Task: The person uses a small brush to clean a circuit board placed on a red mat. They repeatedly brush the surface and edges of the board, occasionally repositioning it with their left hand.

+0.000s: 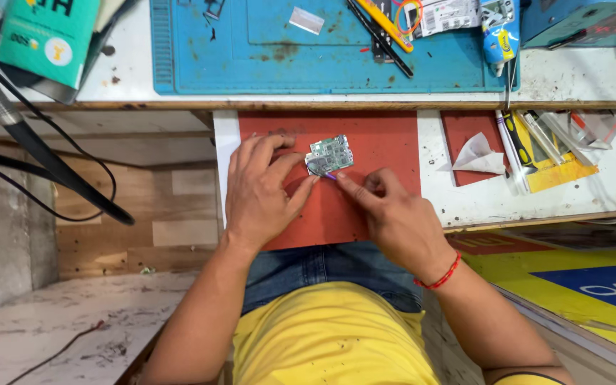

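Cables [44, 160] hang at the far left, off the worktop, below a green box [45, 36] at the top-left corner.

Left hand [258, 189] lies flat on the red mat [386, 150] of the pull-out worktop [607, 178], fingers spread narrow and curled. Its fingertips press the left edge of the small circuit board [329, 154]; thumb reaches toward the board's lower-left corner. It pins the board rather than gripping it.

Circuit board sits near the mat's middle, toward the back edge, long axis roughly left-right and tilted slightly up at the right. It's just ahead of both hands, between them, and touching the left one.

Right hand [393, 214] comes in from the lower right, pinched closed on a thin purple-tipped tool [329, 175], forefinger stretched along it. The tip meets the board's lower-left edge, right beside the left thumb. Can't tell what kind of tool it is; too small. Red thread bracelet [438, 276] on that wrist.

Key relation: board lies up and left of the right hand, tool axis pointing up-left into the lower edge. The left hand is nearer and holds the opposite side.

Further right on the worktop: folded white tissue [479, 157] on a second red patch, then pens and tools on a yellow sheet [550, 171]. Blue repair mat [322, 50] sits on the upper worktop, with tweezers and a glue bottle [500, 32] near its right end.
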